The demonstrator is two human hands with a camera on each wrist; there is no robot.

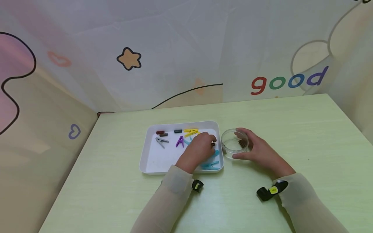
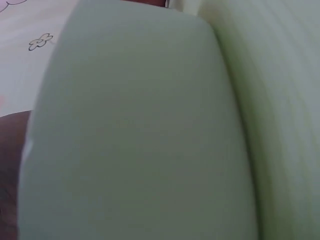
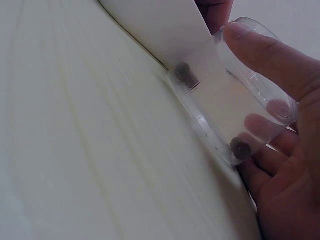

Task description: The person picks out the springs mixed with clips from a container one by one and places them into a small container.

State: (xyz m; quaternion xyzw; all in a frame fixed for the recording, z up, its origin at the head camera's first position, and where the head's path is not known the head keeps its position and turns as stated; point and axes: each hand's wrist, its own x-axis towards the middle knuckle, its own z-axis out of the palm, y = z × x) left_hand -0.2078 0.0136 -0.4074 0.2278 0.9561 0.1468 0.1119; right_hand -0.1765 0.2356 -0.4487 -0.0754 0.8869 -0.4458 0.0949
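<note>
My left hand (image 1: 200, 147) is over the right part of a white tray (image 1: 151, 161), its curled fingers pinching a small dark spring (image 1: 213, 144), mostly hidden by the fingers. My right hand (image 1: 256, 147) grips a clear round container (image 1: 230, 149) just right of the tray, thumb on the near side and fingers round the far side. In the right wrist view, two dark springs (image 3: 241, 148) show through the container's wall. Light blue clips (image 1: 210, 166) lie beside and below the left hand. A sleeve (image 2: 135, 125) fills most of the left wrist view.
In the tray also lie a grey clip (image 1: 161, 141), a purple clip (image 1: 180, 141), yellow clips (image 1: 191, 131), a red-brown spring (image 1: 160, 132) and other dark springs (image 1: 178, 131). The pale green table (image 1: 291, 129) meets a printed backdrop (image 1: 186, 58) behind.
</note>
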